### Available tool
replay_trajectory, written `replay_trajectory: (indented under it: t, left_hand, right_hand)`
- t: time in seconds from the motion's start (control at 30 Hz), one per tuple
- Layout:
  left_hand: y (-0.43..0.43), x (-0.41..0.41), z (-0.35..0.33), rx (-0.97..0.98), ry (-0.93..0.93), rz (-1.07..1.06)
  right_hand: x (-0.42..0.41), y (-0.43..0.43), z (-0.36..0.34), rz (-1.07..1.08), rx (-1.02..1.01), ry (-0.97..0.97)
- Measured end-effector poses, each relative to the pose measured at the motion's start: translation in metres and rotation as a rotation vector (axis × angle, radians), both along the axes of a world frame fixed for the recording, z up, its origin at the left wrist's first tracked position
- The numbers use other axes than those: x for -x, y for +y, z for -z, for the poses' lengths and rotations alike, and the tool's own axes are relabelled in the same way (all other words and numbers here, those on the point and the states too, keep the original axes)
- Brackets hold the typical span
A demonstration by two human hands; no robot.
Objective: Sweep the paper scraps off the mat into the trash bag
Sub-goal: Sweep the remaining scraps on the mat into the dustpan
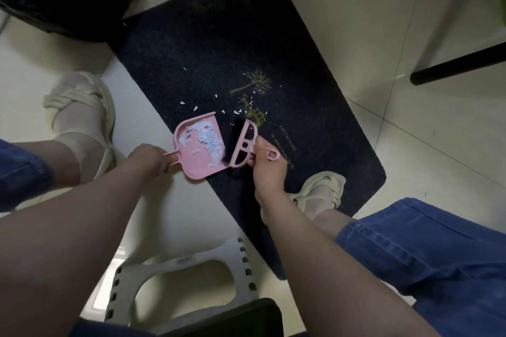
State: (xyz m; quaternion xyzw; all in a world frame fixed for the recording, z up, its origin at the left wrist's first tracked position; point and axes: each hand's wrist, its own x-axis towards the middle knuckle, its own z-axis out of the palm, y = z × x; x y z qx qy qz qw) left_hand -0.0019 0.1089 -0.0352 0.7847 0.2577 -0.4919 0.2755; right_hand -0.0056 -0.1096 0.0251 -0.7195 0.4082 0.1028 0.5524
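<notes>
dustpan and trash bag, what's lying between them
In the head view, mostly bare dark mat lies between the dustpan and trash bag, with a few stray paper scraps near the dustpan's lip.

White scraps point(238, 111) dot the dark mat point(219, 35); more lie in the pink dustpan point(195, 171), brush point(237, 160) at its mouth. Black bag point(68, 5) sits at the mat's far corner.

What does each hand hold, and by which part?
The left hand grips the pink dustpan by its handle; the right hand grips the pink brush by its handle.
</notes>
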Motion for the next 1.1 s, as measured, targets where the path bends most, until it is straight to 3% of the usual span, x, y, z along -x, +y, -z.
replay_trajectory:
  t: [0.1,0.27,0.37,0.47,0.67,0.77,0.9,0.97,1.1]
  left_hand:
    - [0.0,-0.003,0.001,-0.022,0.009,0.043]
    - [0.002,-0.006,0.003,-0.041,0.027,0.094]
    - [0.004,-0.005,0.006,-0.032,0.022,0.096]
    - [0.006,-0.004,0.009,-0.004,0.01,0.027]
    - [0.006,-0.006,0.013,0.131,0.05,-0.281]
    - [0.0,-0.007,0.02,0.137,0.037,-0.328]
    - [-0.011,0.0,0.028,0.123,0.022,-0.353]
    - [-0.011,0.002,0.031,0.109,0.023,-0.357]
    - [-0.009,0.0,0.037,0.113,0.032,-0.341]
  right_hand:
    - [-0.005,-0.001,-0.004,0.051,0.035,-0.079]
    - [-0.01,-0.013,-0.004,0.037,0.279,0.013]
    - [-0.015,-0.004,0.0,-0.037,0.122,0.06]
    - [-0.022,-0.003,0.001,-0.028,0.052,0.002]
    - [-0.054,-0.018,-0.009,-0.101,0.363,0.0]
    - [-0.066,-0.015,-0.006,-0.199,0.447,0.024]
    - [-0.071,-0.006,-0.002,-0.384,0.32,0.125]
    - [-0.071,-0.006,-0.002,-0.434,0.248,0.084]
    - [-0.08,-0.013,-0.007,-0.413,0.303,-0.002]
